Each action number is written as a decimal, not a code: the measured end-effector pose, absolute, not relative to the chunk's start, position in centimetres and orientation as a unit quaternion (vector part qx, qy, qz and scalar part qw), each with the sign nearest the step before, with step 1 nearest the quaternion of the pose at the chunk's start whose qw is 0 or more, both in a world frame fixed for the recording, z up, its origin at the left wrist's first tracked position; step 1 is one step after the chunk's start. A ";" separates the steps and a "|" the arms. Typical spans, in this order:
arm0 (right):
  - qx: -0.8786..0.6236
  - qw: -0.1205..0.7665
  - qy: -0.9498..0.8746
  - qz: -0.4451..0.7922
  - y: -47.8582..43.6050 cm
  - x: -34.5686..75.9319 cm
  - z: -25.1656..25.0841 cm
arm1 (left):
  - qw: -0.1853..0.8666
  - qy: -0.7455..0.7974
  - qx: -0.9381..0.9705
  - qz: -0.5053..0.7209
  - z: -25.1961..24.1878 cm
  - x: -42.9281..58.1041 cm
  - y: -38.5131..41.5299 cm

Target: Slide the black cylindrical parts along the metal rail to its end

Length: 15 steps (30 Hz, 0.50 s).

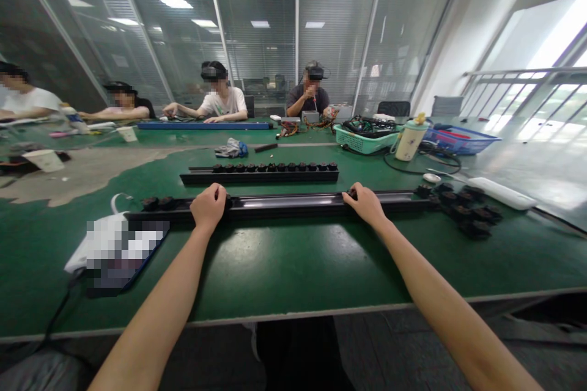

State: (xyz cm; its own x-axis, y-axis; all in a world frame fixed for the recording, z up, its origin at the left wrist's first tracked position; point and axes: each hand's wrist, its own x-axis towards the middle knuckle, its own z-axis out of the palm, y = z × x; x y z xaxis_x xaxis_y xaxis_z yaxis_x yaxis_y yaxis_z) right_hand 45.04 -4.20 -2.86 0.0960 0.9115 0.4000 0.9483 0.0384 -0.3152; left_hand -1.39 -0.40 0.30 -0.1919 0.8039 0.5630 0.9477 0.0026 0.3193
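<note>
Green table [293,269]: two rails [284,201], two hands [208,204]

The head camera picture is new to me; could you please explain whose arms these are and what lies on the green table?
There is no machine here. The single picture comes from a camera worn on a person's head, looking forward and down, so the two bare arms are that person's own. The left hand and the right hand both curl over a long black rail lying across the green table. Behind it lies a second rail carrying a row of round black parts. Loose black parts are heaped at the right. Further back stand a green basket and a pale jug. Other people sit at the far side.
</note>
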 end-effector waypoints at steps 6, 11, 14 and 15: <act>-0.676 0.267 -0.684 -0.061 -4.2 45.6 -3.0 | 0.110 -0.711 -0.620 -0.314 0.3 -1.3 -0.3; -0.682 0.248 -0.683 -0.083 -4.7 45.7 -2.6 | 0.116 -0.711 -0.618 -0.314 0.2 -1.3 -0.2; -0.688 0.228 -0.680 -0.106 -5.1 45.7 -2.1 | 0.118 -0.707 -0.621 -0.316 0.3 -1.2 -0.2; -0.690 0.220 -0.680 -0.115 -5.3 45.8 -1.9 | 0.117 -0.707 -0.621 -0.317 0.3 -1.2 -0.3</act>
